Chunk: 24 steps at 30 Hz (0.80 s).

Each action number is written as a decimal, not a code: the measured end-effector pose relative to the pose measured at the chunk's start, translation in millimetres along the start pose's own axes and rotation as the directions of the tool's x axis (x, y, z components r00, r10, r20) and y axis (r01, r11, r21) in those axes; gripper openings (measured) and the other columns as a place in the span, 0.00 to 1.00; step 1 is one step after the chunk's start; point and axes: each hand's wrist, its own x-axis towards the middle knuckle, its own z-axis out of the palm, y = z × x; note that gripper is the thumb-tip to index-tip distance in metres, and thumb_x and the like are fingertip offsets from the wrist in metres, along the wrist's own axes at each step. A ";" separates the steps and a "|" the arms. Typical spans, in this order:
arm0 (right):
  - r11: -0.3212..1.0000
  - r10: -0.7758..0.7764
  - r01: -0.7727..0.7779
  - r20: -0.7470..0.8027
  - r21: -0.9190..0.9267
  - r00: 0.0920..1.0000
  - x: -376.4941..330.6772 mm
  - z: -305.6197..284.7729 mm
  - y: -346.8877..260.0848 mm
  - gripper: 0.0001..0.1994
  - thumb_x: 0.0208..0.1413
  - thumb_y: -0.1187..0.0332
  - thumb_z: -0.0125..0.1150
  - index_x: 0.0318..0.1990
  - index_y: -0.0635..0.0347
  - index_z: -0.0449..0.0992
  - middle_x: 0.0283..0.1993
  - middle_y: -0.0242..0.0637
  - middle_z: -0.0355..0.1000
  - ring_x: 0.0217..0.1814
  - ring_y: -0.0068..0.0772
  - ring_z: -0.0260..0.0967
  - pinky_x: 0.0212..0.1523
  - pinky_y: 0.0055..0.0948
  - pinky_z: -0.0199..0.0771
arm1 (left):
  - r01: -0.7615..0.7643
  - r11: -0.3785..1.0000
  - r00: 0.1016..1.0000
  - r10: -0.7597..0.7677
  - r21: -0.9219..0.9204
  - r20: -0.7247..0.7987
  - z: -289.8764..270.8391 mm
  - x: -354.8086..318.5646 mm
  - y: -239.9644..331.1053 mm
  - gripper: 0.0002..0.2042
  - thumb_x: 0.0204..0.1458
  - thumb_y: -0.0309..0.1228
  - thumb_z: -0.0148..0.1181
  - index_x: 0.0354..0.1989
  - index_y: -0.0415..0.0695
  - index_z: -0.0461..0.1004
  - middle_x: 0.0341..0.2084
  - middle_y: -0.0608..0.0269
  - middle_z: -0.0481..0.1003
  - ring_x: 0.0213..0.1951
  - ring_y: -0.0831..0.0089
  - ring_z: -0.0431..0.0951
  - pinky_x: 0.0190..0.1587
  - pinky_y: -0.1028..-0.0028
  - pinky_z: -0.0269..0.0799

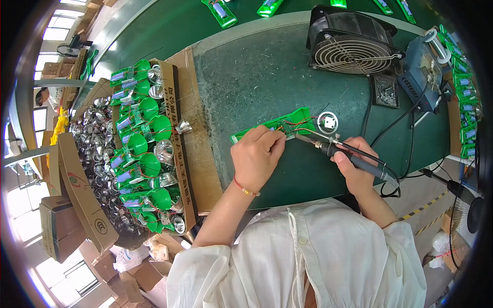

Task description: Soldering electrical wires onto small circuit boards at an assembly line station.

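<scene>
My right hand (357,163) grips a soldering iron (327,148) with a thin feed tube along it. The iron's tip points left, at or very near a small circuit board (285,128). That board sits in an open green plastic housing (304,115) lying aslant on the bench. My left hand (257,154) is closed over the housing's near left part, thumb and forefinger pinched at the board; what they hold is hidden. Red and dark wires run from the board to a round white-rimmed disc (327,123) just right of the housing.
A black fan (354,43) with a wire grille stands at the back. Right of it are a small dark tray (384,91) and a blue soldering station (421,72) with a solder spool (436,46). Cardboard boxes (84,190) at left hold reflectors and green housings. Cables cross the right side.
</scene>
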 end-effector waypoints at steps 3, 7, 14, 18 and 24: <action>0.999 -0.003 0.003 0.008 0.047 1.000 0.0 -0.9 0.0 0.06 0.46 0.74 0.60 0.29 0.65 0.69 0.24 0.30 0.68 0.23 0.13 0.60 0.23 0.14 0.61 | -0.004 1.000 1.000 0.004 -0.005 0.000 -0.1 -0.6 -0.5 0.02 0.36 0.26 0.62 0.20 0.46 0.75 0.17 0.67 0.70 0.20 0.71 0.72 0.21 0.74 0.66; 0.999 -0.031 0.032 0.036 -0.021 0.999 -2.3 -5.9 -1.8 0.06 0.46 0.74 0.60 0.30 0.66 0.69 0.25 0.32 0.69 0.24 0.14 0.63 0.24 0.15 0.63 | 0.007 1.000 1.000 -0.007 0.007 0.015 -2.7 -0.9 2.5 0.02 0.37 0.26 0.62 0.20 0.46 0.75 0.17 0.67 0.70 0.21 0.71 0.72 0.21 0.74 0.66; 0.978 0.087 -0.070 -0.081 0.194 0.993 -4.1 -10.7 -7.8 0.08 0.47 0.74 0.58 0.33 0.67 0.68 0.26 0.39 0.71 0.26 0.21 0.67 0.23 0.16 0.65 | 0.042 0.999 0.998 -0.041 -0.020 0.054 -4.4 2.3 2.7 0.02 0.37 0.26 0.62 0.21 0.46 0.76 0.17 0.67 0.70 0.21 0.71 0.72 0.22 0.74 0.66; 0.977 0.073 -0.048 -0.115 0.210 0.991 -4.2 -14.7 -13.1 0.08 0.48 0.72 0.58 0.33 0.67 0.68 0.26 0.39 0.71 0.25 0.22 0.68 0.22 0.16 0.65 | 0.070 0.998 0.993 -0.068 -0.012 0.094 -10.4 3.8 8.1 0.02 0.37 0.26 0.62 0.22 0.46 0.76 0.17 0.67 0.71 0.21 0.70 0.73 0.22 0.73 0.67; 0.980 0.060 -0.026 -0.168 0.197 0.984 1.8 -25.3 -13.5 0.08 0.49 0.71 0.58 0.33 0.67 0.68 0.26 0.38 0.70 0.25 0.21 0.67 0.21 0.15 0.65 | -0.082 0.996 0.994 0.078 0.045 0.080 -46.6 23.8 13.8 0.18 0.30 0.29 0.65 0.35 0.47 0.76 0.37 0.62 0.68 0.28 0.71 0.72 0.28 0.75 0.68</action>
